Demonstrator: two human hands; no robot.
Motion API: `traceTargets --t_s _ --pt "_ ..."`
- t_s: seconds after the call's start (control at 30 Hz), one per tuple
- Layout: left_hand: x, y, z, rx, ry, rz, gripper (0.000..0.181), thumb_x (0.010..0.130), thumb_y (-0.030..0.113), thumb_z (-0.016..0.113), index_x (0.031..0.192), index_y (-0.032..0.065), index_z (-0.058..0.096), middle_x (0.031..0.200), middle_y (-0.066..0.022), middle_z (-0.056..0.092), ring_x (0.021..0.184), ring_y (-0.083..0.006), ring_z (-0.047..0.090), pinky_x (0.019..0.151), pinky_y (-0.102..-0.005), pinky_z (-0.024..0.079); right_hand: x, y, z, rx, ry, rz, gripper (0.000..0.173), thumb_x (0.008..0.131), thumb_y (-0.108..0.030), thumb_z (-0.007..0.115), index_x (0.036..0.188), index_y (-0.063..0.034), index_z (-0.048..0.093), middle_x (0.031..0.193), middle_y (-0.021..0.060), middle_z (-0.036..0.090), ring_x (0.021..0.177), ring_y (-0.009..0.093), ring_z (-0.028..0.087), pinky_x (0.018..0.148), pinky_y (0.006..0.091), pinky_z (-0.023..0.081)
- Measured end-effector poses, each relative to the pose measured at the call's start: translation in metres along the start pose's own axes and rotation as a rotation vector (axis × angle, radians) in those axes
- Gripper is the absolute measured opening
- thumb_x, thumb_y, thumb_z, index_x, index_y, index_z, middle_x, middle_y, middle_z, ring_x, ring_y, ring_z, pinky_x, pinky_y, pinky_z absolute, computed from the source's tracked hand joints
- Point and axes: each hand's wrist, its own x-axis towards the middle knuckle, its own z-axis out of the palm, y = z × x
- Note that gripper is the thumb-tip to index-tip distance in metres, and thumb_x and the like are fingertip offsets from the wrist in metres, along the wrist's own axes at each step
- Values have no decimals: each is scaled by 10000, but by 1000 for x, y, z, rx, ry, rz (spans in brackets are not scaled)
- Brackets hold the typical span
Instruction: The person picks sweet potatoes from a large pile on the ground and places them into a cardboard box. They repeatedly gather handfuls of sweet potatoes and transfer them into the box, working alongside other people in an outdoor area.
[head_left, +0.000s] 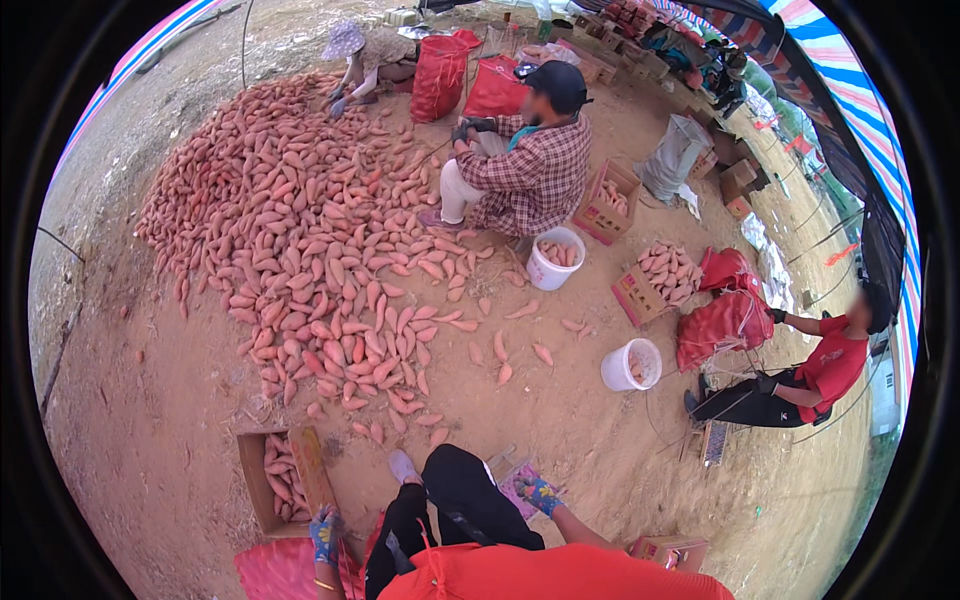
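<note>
My left hand (325, 534), in a blue flowered glove, is at the near corner of a cardboard box (313, 466) with sweet potatoes (283, 474) in it. Just beside this hand lies a red mesh sack (276, 568); whether the fingers grip the sack or the box is unclear. Out to the right of my knee, my right hand (538, 495) wears a matching glove. Its fingers are over a pink-purple patterned piece (523, 480) on the ground, and I cannot see if they hold it. Ahead spreads a large heap of sweet potatoes (300, 225).
A person in a checked shirt (536, 169) sits by the heap, near a white bucket (556, 259). Another crouches behind (382, 60). At right, a person in red (832, 367) handles a full red mesh sack (724, 322). A second bucket (619, 371) and filled boxes (637, 296) stand between.
</note>
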Motion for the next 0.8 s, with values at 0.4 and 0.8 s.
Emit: traceTargets --t_s 0.4,0.8 --pt "52 102 116 111 46 -85 215 940 222 616 1110 94 643 913 -16 663 740 -122 631 631 -247 483 91 -12 -71 379 15 376 317 913 -328 615 1043 -53 699 808 91 712 719 210 668 650 343 512" --pt "165 145 284 100 135 -183 201 954 185 616 1109 61 651 946 -8 665 750 -95 606 643 -201 453 358 -79 -134 41 -41 62 344 949 -293 596 1159 -28 655 859 51 683 744 113 653 641 265 507"
